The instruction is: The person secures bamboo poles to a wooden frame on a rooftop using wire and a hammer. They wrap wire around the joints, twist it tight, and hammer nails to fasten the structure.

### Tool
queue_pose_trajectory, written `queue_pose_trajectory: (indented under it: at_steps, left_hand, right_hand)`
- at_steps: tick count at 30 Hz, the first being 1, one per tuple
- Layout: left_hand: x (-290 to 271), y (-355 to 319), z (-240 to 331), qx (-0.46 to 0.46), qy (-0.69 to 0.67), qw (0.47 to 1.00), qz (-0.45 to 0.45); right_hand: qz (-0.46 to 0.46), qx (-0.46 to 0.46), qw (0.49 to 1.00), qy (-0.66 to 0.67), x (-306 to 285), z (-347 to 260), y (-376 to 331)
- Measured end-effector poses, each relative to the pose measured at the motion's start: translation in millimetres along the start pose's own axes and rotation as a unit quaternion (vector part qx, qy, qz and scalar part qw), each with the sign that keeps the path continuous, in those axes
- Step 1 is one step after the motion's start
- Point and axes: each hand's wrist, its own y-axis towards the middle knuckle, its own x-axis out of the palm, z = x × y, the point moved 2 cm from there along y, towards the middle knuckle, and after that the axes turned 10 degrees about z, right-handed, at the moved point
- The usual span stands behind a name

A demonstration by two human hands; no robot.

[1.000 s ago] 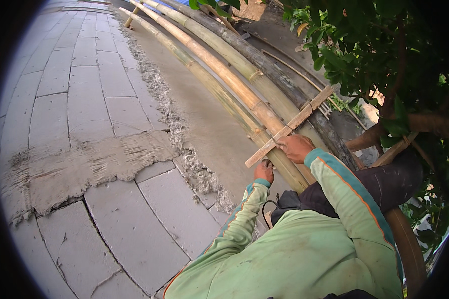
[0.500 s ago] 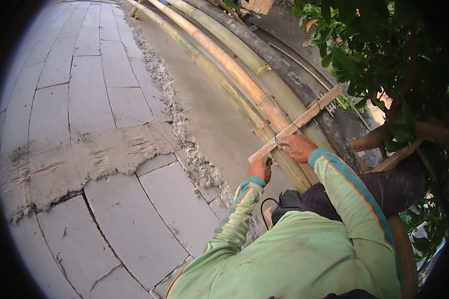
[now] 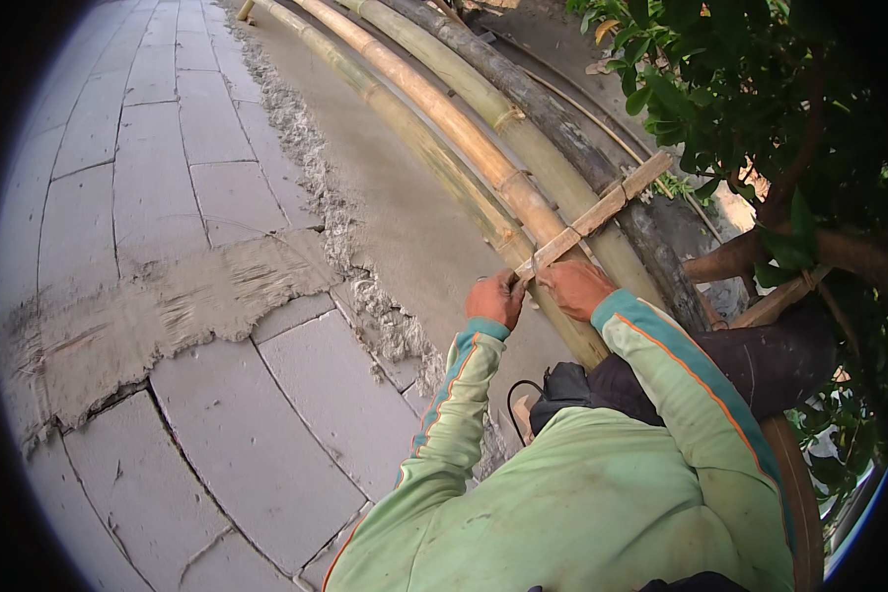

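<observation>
I see both hands clenched on one rough wooden slat point(image 3: 602, 212) — left hand point(image 3: 494, 298) at its end, right hand point(image 3: 574, 286) beside — across smooth round bamboo poles point(image 3: 464, 133).

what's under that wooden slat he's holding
The wooden slat lies across several long bamboo poles, which rest along wet cement. Both hands cover its near end, hiding what lies beneath.
</observation>
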Motion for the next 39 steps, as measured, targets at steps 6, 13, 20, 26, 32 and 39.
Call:
queue_pose_trajectory:
  at_steps: [6,13,20,26,32,39]
  left_hand:
    - [0.3,-10.3,1.3,0.120,-0.005,0.991,0.052]
    - [13.9,-11.5,-26.1,0.081,-0.155,0.978,0.112]
    - [22.1,-2.1,-18.8,0.026,-0.156,0.984,0.079]
    - [34.8,-1.3,-17.8,-0.027,-0.150,0.984,0.089]
    - [23.7,-4.1,-6.6,-0.025,-0.099,0.990,0.094]
    - [16.5,-15.3,12.9,-0.061,-0.087,0.987,0.122]
  right_hand:
    - [0.018,0.003,0.999,-0.029,-7.8,-8.1,2.5]
    - [-0.052,0.030,0.996,-0.067,-0.3,-9.2,5.9]
    - [-0.073,0.044,0.991,-0.105,4.1,-17.4,6.7]
    - [-0.114,0.034,0.983,-0.138,15.9,-20.6,6.6]
    - [-0.174,0.022,0.982,-0.066,3.3,-22.3,2.4]
    - [-0.178,0.052,0.979,-0.090,-13.7,-20.8,-0.1]
